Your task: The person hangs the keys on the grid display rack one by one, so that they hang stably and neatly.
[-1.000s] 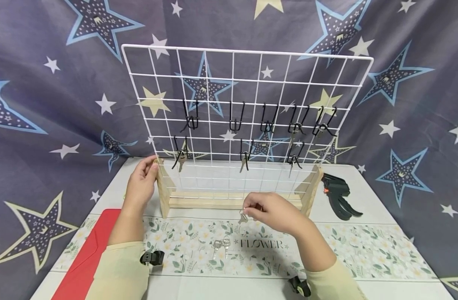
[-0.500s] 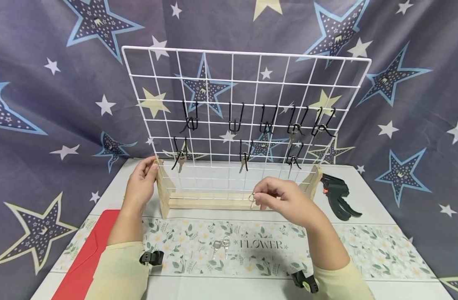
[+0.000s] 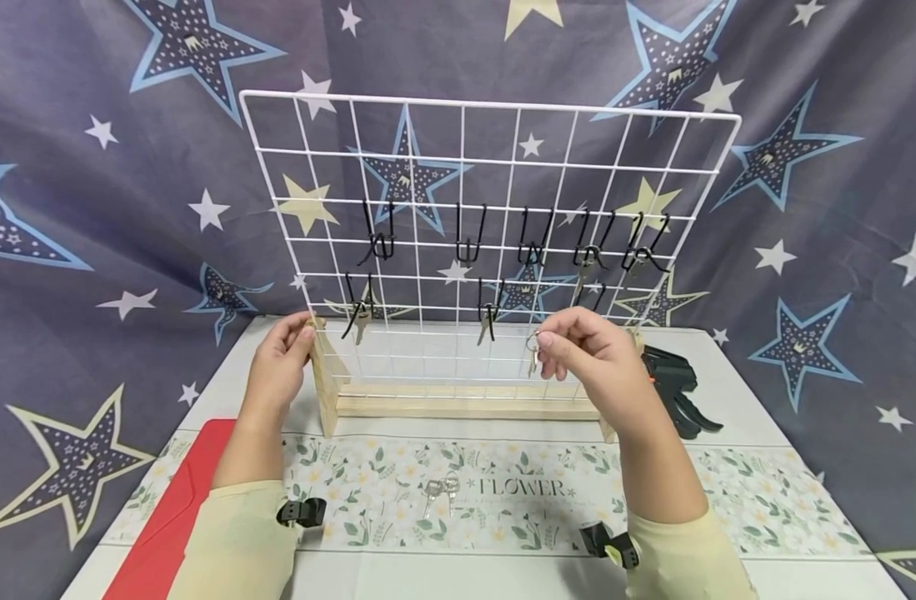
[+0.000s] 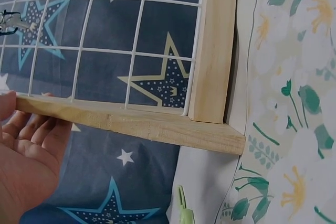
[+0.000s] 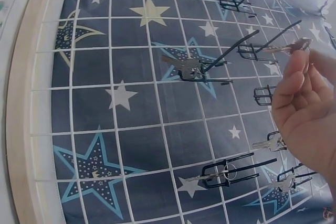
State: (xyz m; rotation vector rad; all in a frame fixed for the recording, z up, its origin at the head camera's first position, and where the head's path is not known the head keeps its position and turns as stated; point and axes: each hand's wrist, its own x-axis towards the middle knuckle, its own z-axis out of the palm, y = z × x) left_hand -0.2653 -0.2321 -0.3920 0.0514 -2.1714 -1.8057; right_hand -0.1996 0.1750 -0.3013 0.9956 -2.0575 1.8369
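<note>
Head view: the right hand [image 3: 596, 362] pinches a ringed key [image 3: 533, 360] before the wire grid [image 3: 461, 158]; the left hand [image 3: 277, 358] grips the wooden stand [image 3: 458, 407]; two more keys [image 3: 432, 492] lie on the tabletop [image 3: 397, 575].

Perhaps a home craft corner: a star-print curtain [image 3: 427, 50] hangs behind the back edge of the tabletop [image 3: 427, 577], a flower-print runner [image 3: 503, 527] spans it, and a clamp [image 3: 675, 387] lies near the back right corner.
</note>
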